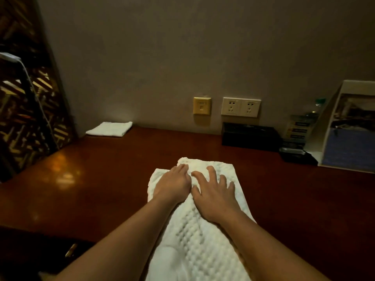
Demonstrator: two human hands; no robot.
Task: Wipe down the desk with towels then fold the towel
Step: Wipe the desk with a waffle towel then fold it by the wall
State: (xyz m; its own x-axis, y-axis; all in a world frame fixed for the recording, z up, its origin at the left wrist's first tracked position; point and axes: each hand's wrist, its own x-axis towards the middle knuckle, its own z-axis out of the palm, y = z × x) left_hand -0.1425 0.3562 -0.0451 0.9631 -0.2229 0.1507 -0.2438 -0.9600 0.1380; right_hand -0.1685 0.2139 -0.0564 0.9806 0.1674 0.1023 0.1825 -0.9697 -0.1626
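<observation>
A long white waffle-textured towel (pixel 194 236) lies lengthwise on the dark red-brown desk (pixel 97 191), running from the middle of the desk toward me and past its front edge. My left hand (pixel 172 183) rests palm down on the towel's far left part, its fingers curled into the fabric near the far edge. My right hand (pixel 215 193) lies flat beside it with fingers spread, pressing on the towel. The two hands almost touch. A second small white towel (pixel 109 128) sits folded at the back left of the desk against the wall.
A black box (pixel 250 136) stands at the back right under two wall sockets (pixel 240 106) and a yellow switch plate (pixel 201 106). Further right are a small black tray (pixel 296 156), leaflets and a standing brochure holder (pixel 351 126). A patterned panel (pixel 30 110) borders the left.
</observation>
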